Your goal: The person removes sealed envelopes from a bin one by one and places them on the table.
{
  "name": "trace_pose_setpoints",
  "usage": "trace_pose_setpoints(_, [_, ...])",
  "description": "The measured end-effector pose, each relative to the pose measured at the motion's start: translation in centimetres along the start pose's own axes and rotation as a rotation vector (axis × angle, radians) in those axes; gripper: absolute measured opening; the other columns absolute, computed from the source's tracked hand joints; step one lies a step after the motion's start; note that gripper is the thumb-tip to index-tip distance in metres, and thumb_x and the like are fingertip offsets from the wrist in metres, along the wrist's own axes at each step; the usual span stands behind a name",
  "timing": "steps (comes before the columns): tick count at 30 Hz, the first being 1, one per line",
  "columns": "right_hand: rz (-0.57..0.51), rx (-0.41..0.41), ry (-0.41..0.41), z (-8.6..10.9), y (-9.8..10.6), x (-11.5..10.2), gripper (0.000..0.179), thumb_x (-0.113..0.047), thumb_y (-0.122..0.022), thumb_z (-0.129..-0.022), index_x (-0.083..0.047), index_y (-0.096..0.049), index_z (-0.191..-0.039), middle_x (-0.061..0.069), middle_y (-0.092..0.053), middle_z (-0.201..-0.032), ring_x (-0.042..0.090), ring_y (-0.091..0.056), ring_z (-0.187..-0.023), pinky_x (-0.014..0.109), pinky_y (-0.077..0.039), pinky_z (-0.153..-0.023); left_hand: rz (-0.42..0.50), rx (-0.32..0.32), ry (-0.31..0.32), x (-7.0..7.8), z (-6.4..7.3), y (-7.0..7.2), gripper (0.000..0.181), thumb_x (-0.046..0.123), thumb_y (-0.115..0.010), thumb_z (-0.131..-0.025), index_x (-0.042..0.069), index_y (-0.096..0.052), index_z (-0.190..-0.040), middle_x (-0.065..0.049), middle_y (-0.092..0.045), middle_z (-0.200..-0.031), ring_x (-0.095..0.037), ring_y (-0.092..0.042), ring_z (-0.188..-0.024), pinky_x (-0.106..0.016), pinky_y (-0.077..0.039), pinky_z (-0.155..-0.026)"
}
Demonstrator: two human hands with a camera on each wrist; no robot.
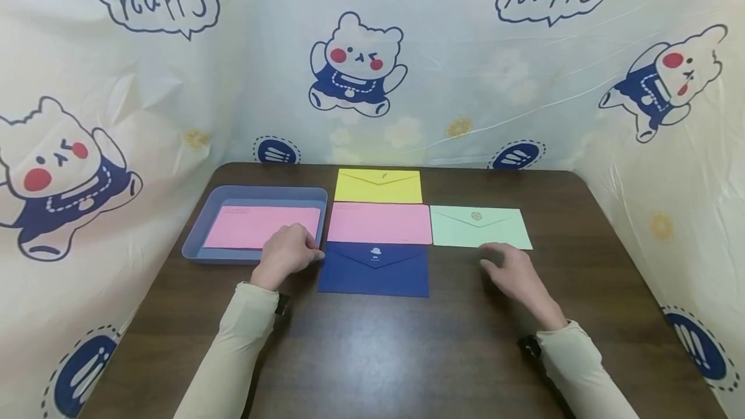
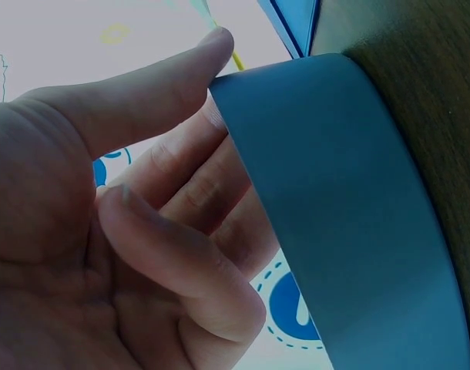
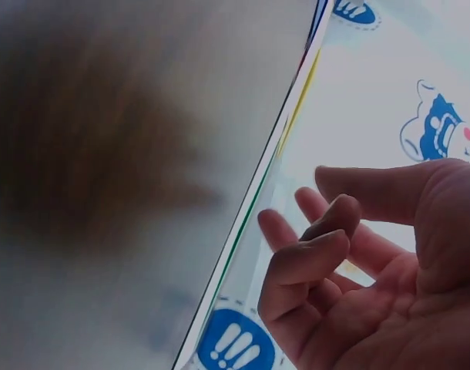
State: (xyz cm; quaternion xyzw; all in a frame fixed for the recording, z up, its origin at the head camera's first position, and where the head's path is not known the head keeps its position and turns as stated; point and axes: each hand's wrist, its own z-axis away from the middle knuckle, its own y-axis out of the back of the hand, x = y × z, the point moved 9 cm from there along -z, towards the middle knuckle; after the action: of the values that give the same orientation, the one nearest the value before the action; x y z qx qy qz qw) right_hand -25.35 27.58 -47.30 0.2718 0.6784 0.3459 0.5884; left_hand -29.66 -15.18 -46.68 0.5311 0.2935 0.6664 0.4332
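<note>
At the left, a blue-grey tray (image 1: 262, 195) holds a pink envelope (image 1: 247, 228) lying flat. My left hand (image 1: 285, 252) reaches over its front right corner; in the left wrist view the thumb lies at the top of the tray wall (image 2: 343, 200), which partly hides the other fingertips. No envelope shows between those fingers. Just in front of a mint green envelope (image 1: 485, 235) hovers my right hand (image 1: 515, 275), fingers loosely bent around nothing. A navy envelope (image 1: 372, 280) with a white hat print lies right of the left hand.
Behind the navy envelope lies another pink envelope (image 1: 380, 224), with a yellow envelope (image 1: 378, 191) beyond it near the table's back edge. All rest flat on the dark wooden table (image 1: 372, 354). A printed curtain (image 1: 442, 63) with cartoon bears hangs around the back and sides.
</note>
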Motion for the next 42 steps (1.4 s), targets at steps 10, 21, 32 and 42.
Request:
trace_pose_setpoints(10, [-0.051,0.015,0.001,-0.4,-1.3,-1.7,0.023,-0.009,-0.068,-0.102,0.000,-0.074,-0.122,0.015,-0.074,-0.121,0.030,-0.067,-0.103,0.052,-0.051,-0.091,0.012,-0.029,-0.013,0.0,-0.2,-0.3,0.011,0.019,-0.085,-0.090,0.008,-0.082,-0.090,-0.005,-0.068,-0.075,-0.026,-0.062,-0.075,-0.039,-0.051,-0.066])
trace_pose_setpoints(21, [-0.121,-0.005,0.012,-1.7,-2.9,-3.8,0.037,-0.008,-0.068,-0.101,0.000,-0.066,-0.137,0.014,-0.075,-0.106,0.016,-0.052,-0.062,0.038,-0.045,-0.069,0.010,-0.034,-0.130,-0.2,-0.5,0.3,0.036,0.033,-0.068,-0.104,0.007,-0.080,-0.083,-0.005,-0.051,-0.056,-0.022,-0.052,-0.057,-0.034,-0.040,-0.057])
trace_pose_setpoints(32, [-0.212,-0.056,0.040,-4.5,-4.2,-8.2,0.034,-0.009,-0.068,-0.102,0.000,-0.067,-0.134,0.017,-0.074,-0.111,0.024,-0.070,-0.074,0.039,-0.055,-0.068,-0.090,-0.055,-0.068,-2.9,-1.6,4.9,0.035,0.020,-0.061,-0.104,-0.003,-0.070,-0.130,-0.026,-0.068,-0.125,-0.040,-0.063,-0.105,-0.060,-0.053,-0.094])
trace_pose_setpoints(42, [-0.128,-0.125,0.064,-6.1,-6.1,-13.1,0.033,-0.014,-0.068,-0.102,-0.006,-0.069,-0.134,0.011,-0.074,-0.111,0.020,-0.051,-0.057,0.035,-0.046,-0.058,-0.220,-0.348,-0.081,-4.9,-1.6,4.6,0.046,0.023,-0.057,-0.106,-0.005,-0.058,-0.143,-0.030,-0.059,-0.139,-0.048,-0.054,-0.124,-0.067,-0.040,-0.109])
